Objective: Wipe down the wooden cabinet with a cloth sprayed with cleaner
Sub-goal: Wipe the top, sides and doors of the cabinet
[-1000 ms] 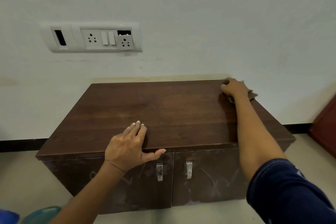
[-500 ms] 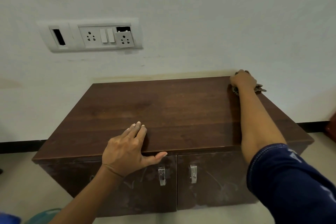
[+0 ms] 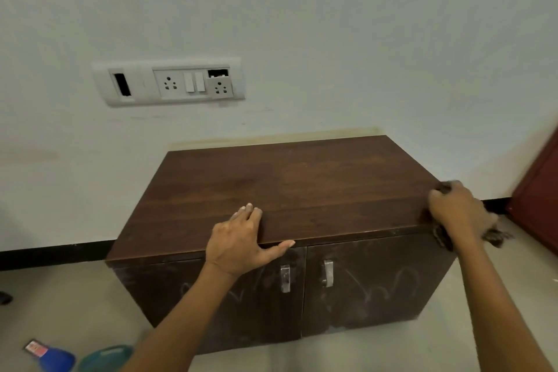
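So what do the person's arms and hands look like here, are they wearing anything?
Both forearms are bare, with no sleeve showing in this picture. The left hand and right hand wear no gloves; no rings or watch are visible. The right hand is slightly blurred.

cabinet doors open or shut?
Shut. Both doors sit flush with the cabinet front, handles side by side at the centre seam.

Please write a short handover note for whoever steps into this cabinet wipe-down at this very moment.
Left hand: flat on the cabinet top's front edge, thumb over the lip, holding nothing.
Right hand: gripping the dark cloth at the top's front right corner.
Blue spray bottle: on the floor, lower left.
Done: cannot tell how much of the top is wiped.
Left: both doors show pale smears, their handles too.
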